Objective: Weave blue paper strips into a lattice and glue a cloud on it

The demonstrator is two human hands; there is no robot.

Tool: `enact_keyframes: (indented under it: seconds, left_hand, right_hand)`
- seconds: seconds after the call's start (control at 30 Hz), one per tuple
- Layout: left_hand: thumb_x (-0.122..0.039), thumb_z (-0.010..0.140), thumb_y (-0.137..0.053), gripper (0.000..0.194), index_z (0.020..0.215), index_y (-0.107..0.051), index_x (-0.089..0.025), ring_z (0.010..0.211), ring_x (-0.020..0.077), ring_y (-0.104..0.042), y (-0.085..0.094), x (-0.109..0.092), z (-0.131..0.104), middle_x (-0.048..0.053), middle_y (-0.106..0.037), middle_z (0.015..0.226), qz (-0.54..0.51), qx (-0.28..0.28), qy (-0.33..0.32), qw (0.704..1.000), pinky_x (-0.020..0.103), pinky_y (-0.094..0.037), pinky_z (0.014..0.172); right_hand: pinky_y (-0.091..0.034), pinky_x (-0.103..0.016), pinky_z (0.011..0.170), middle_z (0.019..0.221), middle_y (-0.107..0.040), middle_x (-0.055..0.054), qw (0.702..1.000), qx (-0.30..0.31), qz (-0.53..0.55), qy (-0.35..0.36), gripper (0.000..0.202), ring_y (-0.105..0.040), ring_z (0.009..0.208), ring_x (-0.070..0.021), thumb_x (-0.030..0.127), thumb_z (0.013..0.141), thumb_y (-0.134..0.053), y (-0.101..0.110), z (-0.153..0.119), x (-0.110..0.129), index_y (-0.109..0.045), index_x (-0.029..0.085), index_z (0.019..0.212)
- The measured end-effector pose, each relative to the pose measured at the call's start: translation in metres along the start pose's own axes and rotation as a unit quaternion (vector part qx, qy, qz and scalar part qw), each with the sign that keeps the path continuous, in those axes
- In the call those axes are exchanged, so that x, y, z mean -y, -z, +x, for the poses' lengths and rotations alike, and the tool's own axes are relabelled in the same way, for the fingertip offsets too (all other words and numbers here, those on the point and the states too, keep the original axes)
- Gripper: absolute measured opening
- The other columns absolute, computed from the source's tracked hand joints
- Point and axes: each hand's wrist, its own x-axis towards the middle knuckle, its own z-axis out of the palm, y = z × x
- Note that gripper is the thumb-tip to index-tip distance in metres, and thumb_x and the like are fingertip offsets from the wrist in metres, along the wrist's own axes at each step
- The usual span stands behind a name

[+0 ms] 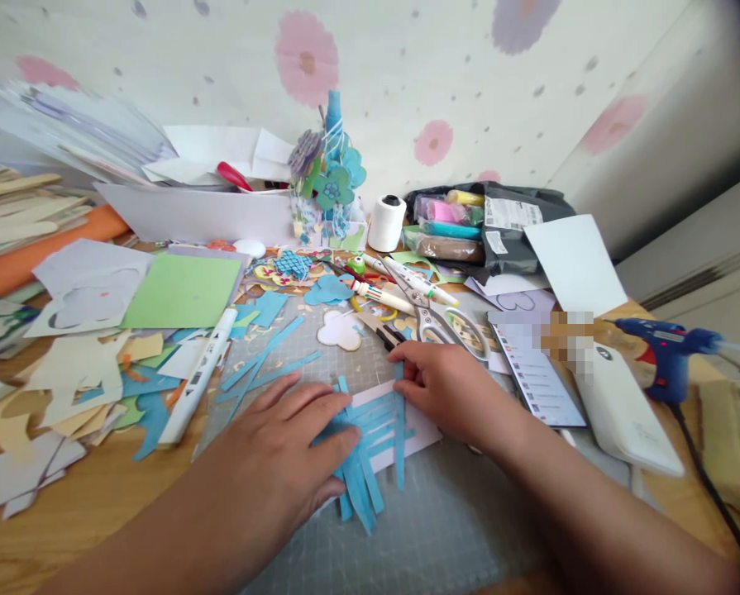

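Note:
My left hand (pixel 286 442) lies spread over several blue paper strips (pixel 360 483), fingers apart, pressing them against a sheet of white paper (pixel 428 431). Some strips run across the sheet and others cross them lengthwise. Between thumb and fingertips, my right hand (pixel 441 384) pinches the top end of a single blue paper strip (pixel 400 442), which hangs over the crosswise ones toward me. Underneath is a grey cutting mat (pixel 419 529). Just above my right fingers lies a craft knife (pixel 379 330). Loose blue strips (pixel 264 355) rest on the mat beyond my left hand.
Scissors (pixel 437 314), pens and a white cloud cutout (pixel 338 329) lie behind the hands. To the right are a phone (pixel 540 380), a white power bank (pixel 630 413) and a blue glue gun (pixel 667 351) with a cord. Paper scraps (pixel 65 380) and a marker (pixel 199 376) cover the left.

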Motion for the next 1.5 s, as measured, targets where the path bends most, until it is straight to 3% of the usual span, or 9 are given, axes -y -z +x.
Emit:
enact_keyframes:
  seconds: [0.17, 0.4, 0.6, 0.9, 1.27, 1.5]
  left_hand:
    - [-0.036, 0.082, -0.068, 0.026, 0.108, -0.065, -0.032, 0.113, 0.0299, -0.057, 0.0, 0.0, -0.001, 0.003, -0.064, 0.124, 0.0, 0.003, -0.001, 1.0, 0.055, -0.035, 0.103]
    - [-0.035, 0.079, -0.07, 0.029, 0.108, -0.064, -0.031, 0.111, 0.0302, -0.058, 0.003, -0.002, -0.001, 0.004, -0.064, 0.124, 0.008, 0.012, -0.007, 1.0, 0.054, -0.034, 0.103]
    - [-0.035, 0.074, -0.076, 0.053, 0.123, -0.056, -0.029, 0.11, 0.0315, -0.058, 0.004, -0.004, 0.004, 0.006, -0.065, 0.121, 0.018, 0.017, -0.011, 1.0, 0.055, -0.036, 0.103]
    - [-0.038, 0.068, -0.081, 0.054, 0.116, -0.061, -0.026, 0.109, 0.0352, -0.056, 0.006, -0.006, 0.007, 0.009, -0.064, 0.12, 0.021, 0.034, -0.008, 0.999, 0.059, -0.041, 0.097]
    - [-0.04, 0.073, -0.077, 0.051, 0.118, -0.059, -0.028, 0.112, 0.0329, -0.053, 0.009, -0.005, 0.007, 0.006, -0.062, 0.12, 0.01, 0.037, -0.006, 0.999, 0.058, -0.038, 0.1]
    - [-0.038, 0.072, -0.078, 0.051, 0.118, -0.058, -0.027, 0.11, 0.0329, -0.053, 0.009, -0.005, 0.008, 0.007, -0.062, 0.116, 0.011, 0.043, -0.01, 0.999, 0.059, -0.039, 0.099]
  right_hand:
    - [-0.041, -0.027, 0.061, 0.075, -0.07, -0.005, 0.999, -0.006, -0.049, 0.0, 0.023, -0.061, 0.067, -0.0191, 0.013, 0.077, -0.066, -0.001, 0.001, 0.003, -0.069, 0.015, 0.099]
    - [-0.044, -0.026, 0.066, 0.083, -0.074, -0.005, 1.0, -0.008, -0.002, 0.006, 0.028, -0.064, 0.07, -0.0186, 0.013, 0.08, -0.063, -0.001, 0.005, 0.003, -0.07, 0.017, 0.107]
    - [-0.044, -0.025, 0.063, 0.077, -0.073, -0.002, 0.999, 0.01, 0.041, 0.0, 0.029, -0.064, 0.068, -0.0173, 0.011, 0.079, -0.06, 0.002, 0.008, 0.003, -0.071, 0.019, 0.105]
    - [-0.039, -0.023, 0.06, 0.071, -0.066, 0.001, 0.993, 0.051, 0.091, 0.06, 0.031, -0.057, 0.063, -0.0126, 0.006, 0.08, -0.053, 0.006, 0.016, 0.003, -0.07, 0.018, 0.103]
    - [-0.037, -0.021, 0.055, 0.064, -0.057, 0.004, 0.983, 0.113, 0.129, 0.066, 0.03, -0.051, 0.059, -0.0109, 0.006, 0.08, -0.052, 0.009, 0.023, 0.009, -0.071, 0.017, 0.1]
    - [-0.044, -0.024, 0.066, 0.079, -0.071, -0.001, 0.989, 0.088, 0.067, 0.099, 0.032, -0.06, 0.067, -0.0137, 0.005, 0.083, -0.051, 0.006, 0.021, 0.013, -0.071, 0.017, 0.104]
